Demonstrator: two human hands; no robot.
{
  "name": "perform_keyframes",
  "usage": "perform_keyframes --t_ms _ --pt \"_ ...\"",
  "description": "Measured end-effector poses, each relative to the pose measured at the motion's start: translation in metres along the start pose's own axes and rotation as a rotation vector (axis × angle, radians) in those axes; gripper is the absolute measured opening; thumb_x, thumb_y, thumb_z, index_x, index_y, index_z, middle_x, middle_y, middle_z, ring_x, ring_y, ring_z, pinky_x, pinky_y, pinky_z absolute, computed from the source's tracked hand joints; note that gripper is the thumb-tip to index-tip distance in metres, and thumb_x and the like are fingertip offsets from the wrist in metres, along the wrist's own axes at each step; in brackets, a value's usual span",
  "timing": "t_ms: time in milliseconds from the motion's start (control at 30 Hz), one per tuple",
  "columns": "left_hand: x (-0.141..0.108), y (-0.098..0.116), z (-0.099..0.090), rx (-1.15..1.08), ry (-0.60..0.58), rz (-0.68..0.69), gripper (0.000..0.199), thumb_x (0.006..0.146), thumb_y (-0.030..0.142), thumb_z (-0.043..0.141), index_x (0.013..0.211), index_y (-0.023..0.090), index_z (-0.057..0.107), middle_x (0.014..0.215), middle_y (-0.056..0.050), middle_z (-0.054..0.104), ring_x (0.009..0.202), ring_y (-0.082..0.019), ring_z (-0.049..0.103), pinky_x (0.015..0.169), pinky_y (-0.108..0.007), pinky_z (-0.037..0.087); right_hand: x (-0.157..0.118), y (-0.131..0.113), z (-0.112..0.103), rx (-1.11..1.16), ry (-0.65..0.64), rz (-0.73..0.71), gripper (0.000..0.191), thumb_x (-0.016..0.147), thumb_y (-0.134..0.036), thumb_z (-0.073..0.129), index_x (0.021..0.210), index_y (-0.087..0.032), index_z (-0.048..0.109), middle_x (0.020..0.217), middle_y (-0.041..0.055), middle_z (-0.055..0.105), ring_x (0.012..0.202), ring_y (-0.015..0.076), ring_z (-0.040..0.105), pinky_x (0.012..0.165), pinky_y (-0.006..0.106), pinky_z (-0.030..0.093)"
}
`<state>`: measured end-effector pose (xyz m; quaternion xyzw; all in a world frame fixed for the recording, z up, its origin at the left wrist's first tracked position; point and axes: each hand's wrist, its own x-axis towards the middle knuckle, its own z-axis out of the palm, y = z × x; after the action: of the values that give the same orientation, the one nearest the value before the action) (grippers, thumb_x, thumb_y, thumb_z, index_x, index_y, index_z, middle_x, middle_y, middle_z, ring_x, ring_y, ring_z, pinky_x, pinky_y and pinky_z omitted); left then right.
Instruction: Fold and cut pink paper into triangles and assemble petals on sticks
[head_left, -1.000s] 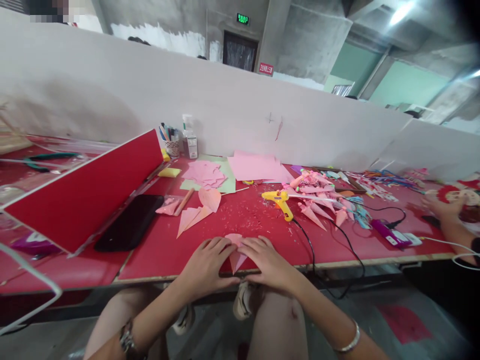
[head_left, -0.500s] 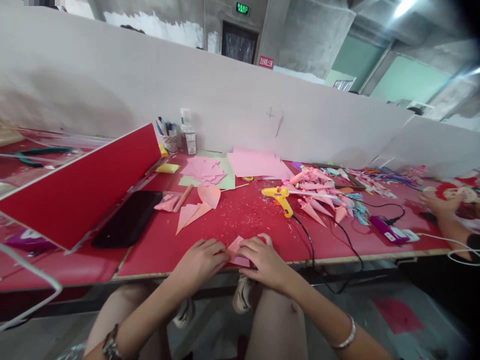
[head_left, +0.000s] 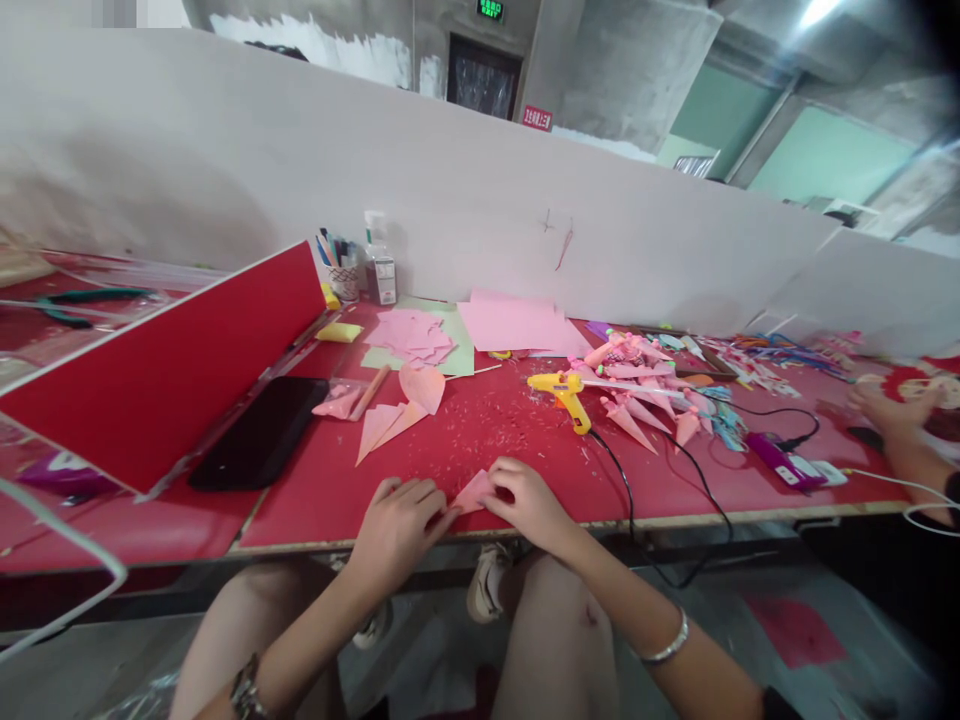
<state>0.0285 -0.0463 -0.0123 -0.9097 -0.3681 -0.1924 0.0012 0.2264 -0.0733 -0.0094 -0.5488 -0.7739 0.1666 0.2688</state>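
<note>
A small piece of pink paper (head_left: 471, 494) lies at the table's front edge between my hands. My left hand (head_left: 401, 522) pinches its left corner with thumb and fingertips. On its right side, my right hand (head_left: 525, 502) grips the paper with curled fingers. The paper looks narrow and pointed, perhaps folded. Beyond it, to the left, lie peach and pink paper pieces (head_left: 397, 425) with a rounded top and pointed end. A yellow glue gun (head_left: 564, 398) rests on its side to the right, next to a pile of pink paper cones (head_left: 637, 385).
A black phone (head_left: 262, 435) lies by a red upright board (head_left: 180, 360) at left. Pink sheets (head_left: 517, 325) are at the back, near a bottle (head_left: 381, 270) and a pen cup (head_left: 343, 280). Black cords hang over the front edge. At far right is another person's hand (head_left: 896, 410).
The pink paper, flatter and wider before, now appears narrower between my fingers. My right hand has shifted slightly up, and the camera view has moved a little.
</note>
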Motion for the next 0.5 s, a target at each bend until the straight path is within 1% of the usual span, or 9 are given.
perform_keyframes --t_ms 133,267,367,500 --pt "-0.0011 0.0015 0.0006 -0.047 -0.016 -0.086 0.031 0.086 0.035 0.042 0.062 0.017 0.052 0.061 0.001 0.056 0.061 -0.014 0.051 0.065 -0.030 0.028 0.0005 0.0003 0.0019 -0.005 0.008 0.025 0.024 0.077 -0.020 0.058 0.058 -0.017 0.044 0.070 -0.0023 0.046 0.067 0.0100 0.045 0.061 0.021 0.035" --pt "-0.0011 0.0016 0.0006 -0.091 -0.036 -0.142 0.029 0.085 0.035 0.045 0.062 0.018 0.051 0.060 0.001 0.055 0.058 -0.015 0.050 0.065 -0.030 0.028 -0.0007 0.0006 0.0046 -0.041 0.023 0.026 0.023 0.079 -0.021 0.054 0.060 -0.017 0.044 0.070 -0.0018 0.045 0.068 0.0103 0.045 0.063 0.021 0.035" --pt "-0.0022 0.0003 -0.0019 -0.133 -0.064 -0.183 0.025 0.082 0.033 0.050 0.063 0.018 0.050 0.063 0.002 0.055 0.062 -0.015 0.051 0.067 -0.031 0.028 -0.0012 0.0002 0.0061 -0.059 0.025 0.022 0.022 0.081 -0.021 0.052 0.061 -0.017 0.044 0.071 -0.0014 0.045 0.067 0.0102 0.044 0.063 0.022 0.035" --pt "-0.0047 -0.0032 -0.0057 -0.170 -0.110 -0.226 0.019 0.080 0.032 0.053 0.066 0.018 0.051 0.072 0.001 0.056 0.074 -0.018 0.052 0.068 -0.032 0.026 -0.0013 -0.0003 0.0065 -0.072 0.027 0.014 0.022 0.083 -0.022 0.050 0.062 -0.017 0.045 0.072 -0.0009 0.045 0.069 0.0105 0.044 0.065 0.022 0.035"
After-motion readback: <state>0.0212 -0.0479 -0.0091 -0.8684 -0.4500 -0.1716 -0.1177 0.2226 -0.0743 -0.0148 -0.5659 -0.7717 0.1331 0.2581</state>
